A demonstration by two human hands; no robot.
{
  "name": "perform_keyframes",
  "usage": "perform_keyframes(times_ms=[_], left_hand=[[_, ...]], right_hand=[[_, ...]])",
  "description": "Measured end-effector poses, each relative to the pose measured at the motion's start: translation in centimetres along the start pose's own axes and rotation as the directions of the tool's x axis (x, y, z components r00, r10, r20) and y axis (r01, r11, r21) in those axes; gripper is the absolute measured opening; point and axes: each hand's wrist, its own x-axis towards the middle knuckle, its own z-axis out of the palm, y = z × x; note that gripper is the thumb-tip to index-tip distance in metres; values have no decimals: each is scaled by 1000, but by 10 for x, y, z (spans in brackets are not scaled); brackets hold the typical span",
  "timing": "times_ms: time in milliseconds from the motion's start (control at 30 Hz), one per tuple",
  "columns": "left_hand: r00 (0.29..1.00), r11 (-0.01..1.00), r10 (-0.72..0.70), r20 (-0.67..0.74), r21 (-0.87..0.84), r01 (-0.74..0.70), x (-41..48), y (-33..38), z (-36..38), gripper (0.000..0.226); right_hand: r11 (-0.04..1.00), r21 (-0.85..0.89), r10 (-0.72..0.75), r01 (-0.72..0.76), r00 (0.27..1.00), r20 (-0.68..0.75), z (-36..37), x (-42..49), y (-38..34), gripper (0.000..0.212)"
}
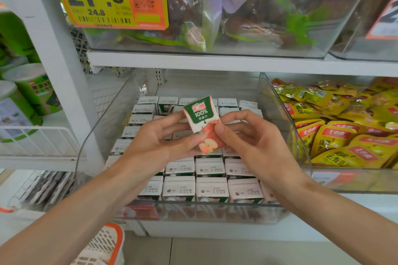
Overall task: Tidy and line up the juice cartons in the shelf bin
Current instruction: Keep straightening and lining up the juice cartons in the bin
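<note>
Above the clear shelf bin (193, 214), both hands hold one small juice carton (202, 121) tilted, its green-and-white printed face with a red apple picture turned to the camera. The left hand (150, 136) is half open, its fingers reaching behind the carton and its thumb against the lower left edge. The right hand (253, 136) pinches the carton's right edge, thumb on the front and curled fingers behind. Below them, the bin's glossy transparent walls enclose rows of boxy cartons (212, 189) standing upright, their flat folded white tops stamped with small dark print. Some at the back left sit unevenly. Just beside the bin on the right, crinkled yellow foil snack packets (344, 137) lie heaped in a neighbouring clear bin.
</note>
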Motion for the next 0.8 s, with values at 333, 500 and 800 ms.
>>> perform_keyframes(times_ms=[333, 500, 800], left_hand=[[993, 999, -35, -110, -14, 34, 0, 1, -7, 40], [995, 999, -29, -98, -30, 26, 0, 2, -6, 44], [998, 998, -51, 25, -40, 52, -3, 7, 3, 50]], right_hand=[[993, 78, 80, -88, 992, 99, -2, -2, -2, 9], [990, 100, 82, -96, 987, 135, -1, -3, -5, 9], [993, -115, 41, -24, 988, 148, -2, -2, -7, 44]])
